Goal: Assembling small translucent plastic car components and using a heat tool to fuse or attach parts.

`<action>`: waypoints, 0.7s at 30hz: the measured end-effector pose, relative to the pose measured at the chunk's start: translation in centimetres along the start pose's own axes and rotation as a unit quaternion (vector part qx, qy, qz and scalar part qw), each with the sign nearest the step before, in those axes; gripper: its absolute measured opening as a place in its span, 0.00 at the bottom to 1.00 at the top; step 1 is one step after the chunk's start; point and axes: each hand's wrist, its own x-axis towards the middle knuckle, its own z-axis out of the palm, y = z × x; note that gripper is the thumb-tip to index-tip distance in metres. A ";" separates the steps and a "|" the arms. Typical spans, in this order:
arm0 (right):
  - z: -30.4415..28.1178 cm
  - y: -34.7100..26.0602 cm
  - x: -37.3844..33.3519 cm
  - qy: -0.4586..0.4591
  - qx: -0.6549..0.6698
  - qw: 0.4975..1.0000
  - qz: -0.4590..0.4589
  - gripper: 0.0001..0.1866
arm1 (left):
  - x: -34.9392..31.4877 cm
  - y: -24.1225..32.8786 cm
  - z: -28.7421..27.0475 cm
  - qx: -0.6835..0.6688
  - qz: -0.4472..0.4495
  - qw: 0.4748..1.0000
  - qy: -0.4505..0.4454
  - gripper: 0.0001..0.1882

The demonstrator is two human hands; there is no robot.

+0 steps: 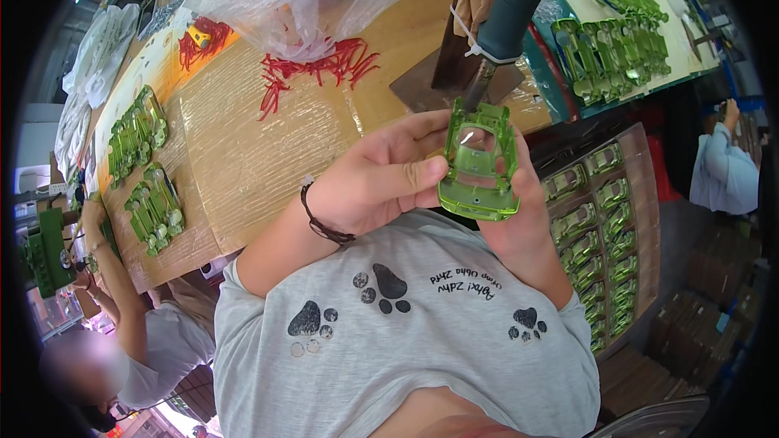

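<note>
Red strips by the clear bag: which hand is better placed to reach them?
Probably the left hand: it is nearer the red strips, while the right hand is beyond the green car shell. Both hold it, so the left must let go first.

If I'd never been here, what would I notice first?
Probably the shiny green car-shaped piece, held between the left hand and right hand, just right of the middle. Then the bright red strips scattered beside the clear plastic bag, on the table near the top.
</note>
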 end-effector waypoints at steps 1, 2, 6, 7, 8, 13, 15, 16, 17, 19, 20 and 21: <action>0.0 0.0 0.0 0.000 0.000 1.000 0.000 0.51 | 0.0 0.0 0.0 0.000 0.000 1.000 0.000 0.35; 0.1 -0.1 0.0 0.001 0.003 1.000 0.003 0.50 | 0.0 0.0 0.1 -0.003 -0.002 1.000 0.000 0.35; 0.2 -0.1 0.0 0.001 0.006 1.000 0.004 0.49 | 0.1 0.3 0.1 -0.003 -0.009 1.000 -0.014 0.35; 0.2 -0.1 0.0 0.002 0.007 1.000 0.005 0.49 | 0.1 0.3 0.1 -0.003 -0.009 1.000 -0.014 0.35; 0.3 -0.1 -0.1 0.006 0.003 1.000 0.004 0.49 | 0.1 0.2 -0.1 0.000 -0.009 1.000 -0.005 0.35; 0.4 -0.1 -0.1 0.017 -0.011 1.000 0.003 0.49 | 0.3 0.2 0.0 0.012 -0.010 1.000 0.007 0.36; 0.4 -0.1 0.0 0.012 -0.017 1.000 0.005 0.49 | 0.4 0.3 0.3 0.012 -0.007 1.000 -0.002 0.37; 0.5 0.0 -0.1 0.013 -0.017 1.000 0.005 0.49 | 0.4 0.3 0.3 0.012 -0.008 1.000 -0.002 0.37; 0.6 0.2 -0.2 0.024 -0.032 0.999 -0.012 0.43 | 0.5 0.3 0.2 0.012 -0.009 1.000 -0.002 0.37; 0.7 0.2 -0.2 0.036 -0.047 0.998 -0.028 0.37 | 0.5 0.4 0.2 0.011 -0.010 1.000 -0.002 0.37; 0.7 0.0 -0.1 0.031 -0.036 0.999 -0.011 0.43 | 0.5 0.4 0.3 0.011 -0.012 1.000 -0.001 0.37; 0.7 -0.2 -0.1 0.026 -0.026 0.999 0.005 0.50 | 0.5 0.5 0.2 0.012 -0.013 1.000 -0.001 0.37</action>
